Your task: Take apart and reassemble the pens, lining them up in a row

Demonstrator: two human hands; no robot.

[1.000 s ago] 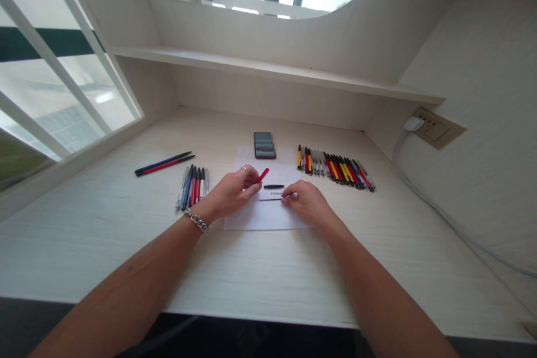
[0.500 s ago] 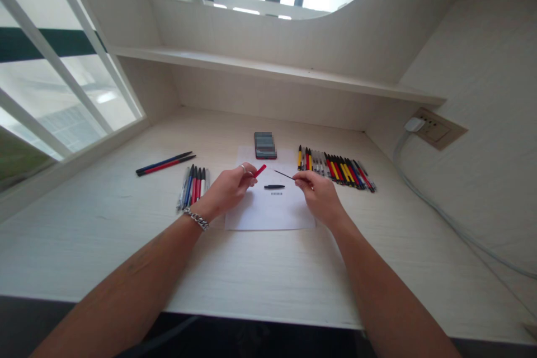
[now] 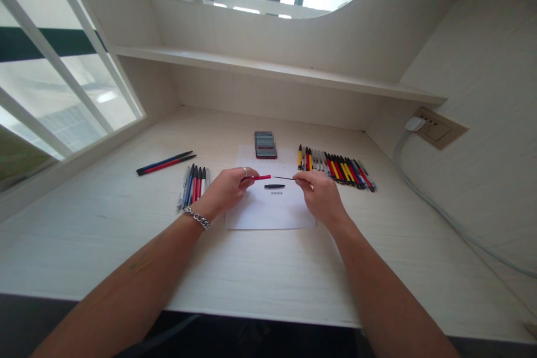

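Observation:
My left hand (image 3: 226, 190) is closed on a red pen barrel (image 3: 260, 178), held level and pointing right. My right hand (image 3: 319, 193) pinches a thin dark refill (image 3: 284, 178) whose tip points left at the barrel's open end. Both hover over a white sheet of paper (image 3: 268, 215). On the sheet below them lie a short black pen part (image 3: 274, 185) and a small spring-like piece (image 3: 277, 193).
A row of several red, yellow, black and clear pens (image 3: 335, 169) lies right of the sheet. Several pens (image 3: 193, 184) lie left of it, with two long ones (image 3: 164, 163) farther left. A dark phone (image 3: 265, 145) rests behind the paper. A cable (image 3: 423, 196) runs from a wall socket (image 3: 432, 128).
My right hand picked the refill up off the paper and brought it to the barrel. My left hand turned the red barrel from tilted up to level.

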